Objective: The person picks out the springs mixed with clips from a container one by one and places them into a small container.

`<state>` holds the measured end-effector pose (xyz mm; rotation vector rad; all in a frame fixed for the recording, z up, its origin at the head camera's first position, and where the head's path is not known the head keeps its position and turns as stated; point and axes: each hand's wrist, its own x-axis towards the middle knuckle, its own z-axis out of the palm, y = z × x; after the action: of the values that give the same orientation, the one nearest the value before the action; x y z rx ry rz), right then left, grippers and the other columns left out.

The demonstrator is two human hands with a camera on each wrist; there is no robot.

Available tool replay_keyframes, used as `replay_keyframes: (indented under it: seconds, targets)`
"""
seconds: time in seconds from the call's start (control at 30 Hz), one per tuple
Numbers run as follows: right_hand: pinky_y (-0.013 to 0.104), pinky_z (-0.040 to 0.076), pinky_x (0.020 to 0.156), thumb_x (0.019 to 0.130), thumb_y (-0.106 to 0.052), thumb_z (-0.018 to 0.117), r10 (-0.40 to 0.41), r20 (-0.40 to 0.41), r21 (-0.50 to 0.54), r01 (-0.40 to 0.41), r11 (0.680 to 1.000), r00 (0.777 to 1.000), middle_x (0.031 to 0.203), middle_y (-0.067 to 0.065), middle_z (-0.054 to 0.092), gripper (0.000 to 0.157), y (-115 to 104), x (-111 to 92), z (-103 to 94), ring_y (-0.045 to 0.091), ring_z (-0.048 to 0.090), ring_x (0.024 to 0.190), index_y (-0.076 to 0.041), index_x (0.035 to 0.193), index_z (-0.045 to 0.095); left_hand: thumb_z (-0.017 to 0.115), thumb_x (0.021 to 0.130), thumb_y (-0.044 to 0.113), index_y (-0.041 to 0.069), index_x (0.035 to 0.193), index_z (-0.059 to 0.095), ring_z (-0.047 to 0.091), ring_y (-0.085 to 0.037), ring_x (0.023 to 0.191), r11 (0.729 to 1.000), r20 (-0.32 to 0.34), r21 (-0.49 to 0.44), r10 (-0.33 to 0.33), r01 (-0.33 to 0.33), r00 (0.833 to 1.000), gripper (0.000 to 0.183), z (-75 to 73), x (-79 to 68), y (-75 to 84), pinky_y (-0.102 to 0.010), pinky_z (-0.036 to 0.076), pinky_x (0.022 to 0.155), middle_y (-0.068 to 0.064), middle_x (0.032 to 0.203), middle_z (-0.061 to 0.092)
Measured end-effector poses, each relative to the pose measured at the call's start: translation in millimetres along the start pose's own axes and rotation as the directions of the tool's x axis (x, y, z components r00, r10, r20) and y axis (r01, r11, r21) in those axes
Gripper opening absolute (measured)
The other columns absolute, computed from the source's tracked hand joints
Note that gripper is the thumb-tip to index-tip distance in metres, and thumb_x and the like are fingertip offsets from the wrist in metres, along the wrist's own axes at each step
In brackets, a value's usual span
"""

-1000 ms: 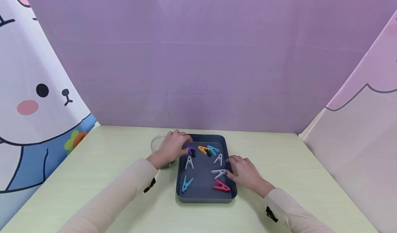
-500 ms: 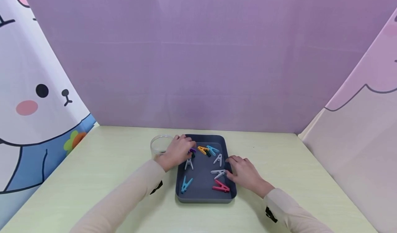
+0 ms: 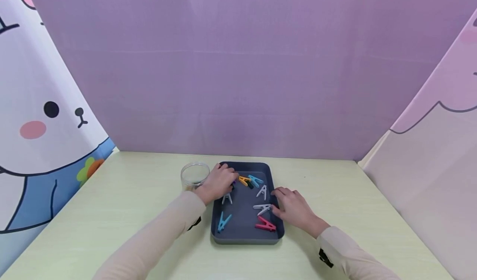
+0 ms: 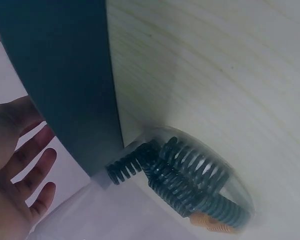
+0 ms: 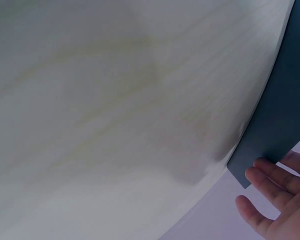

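In the head view my left hand (image 3: 218, 183) reaches over the far left rim of a dark grey tray (image 3: 244, 234). Its fingers come down at a purple clip (image 3: 234, 183), mostly covered by the hand; I cannot tell whether they pinch it. My right hand (image 3: 294, 209) rests at the tray's right rim with relaxed fingers, holding no clip. In the tray lie a yellow clip (image 3: 244, 181), blue clips (image 3: 224, 222), white clips (image 3: 262, 208) and a red clip (image 3: 266, 224). The left wrist view shows the tray's outer wall (image 4: 65, 75) beside the left fingers.
A clear round jar (image 3: 194, 173) stands left of the tray, partly behind the left hand. Dark coil springs (image 4: 185, 175) and an orange spring (image 4: 212, 222) lie in it. A purple cloth (image 3: 238, 85) hangs behind the pale table (image 3: 328, 180).
My left hand has moved right and slightly down over the purple clip, covering most of it and uncovering more of the jar. The right hand and the tray stay put.
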<state>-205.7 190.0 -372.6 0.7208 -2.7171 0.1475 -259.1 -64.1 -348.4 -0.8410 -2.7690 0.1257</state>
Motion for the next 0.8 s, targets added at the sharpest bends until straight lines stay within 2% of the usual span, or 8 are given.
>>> replay_keyframes:
  seconds: [0.37,0.8]
  targets:
    - [0.042,0.047,0.081,0.079,-0.03,0.065,-0.007,-0.007,-0.004,0.007,1.0,1.0,0.11,0.005,0.062,0.036,0,0,-1.6,0.021,0.06,0.099,-0.008,0.107,0.062,0.065,0.084,0.018,0.026,0.106,0.067,0.051,-0.019,0.088,1.0,0.054,0.024,0.001,-0.003,0.999,0.023,7.9,7.0,1.3,-0.035,0.038,0.078,0.003,0.102,0.064]
    - [0.042,0.046,0.082,0.08,-0.031,0.064,0.003,0.01,-0.003,-0.003,1.0,1.0,0.111,0.005,0.062,0.036,-2,-1,-2.0,0.022,0.059,0.101,-0.009,0.108,0.062,0.065,0.083,0.012,0.028,0.105,0.068,0.05,-0.017,0.09,0.999,0.1,-0.04,0.002,0.002,0.995,0.027,12.0,15.7,0.3,-0.034,0.037,0.079,0.006,0.108,0.065]
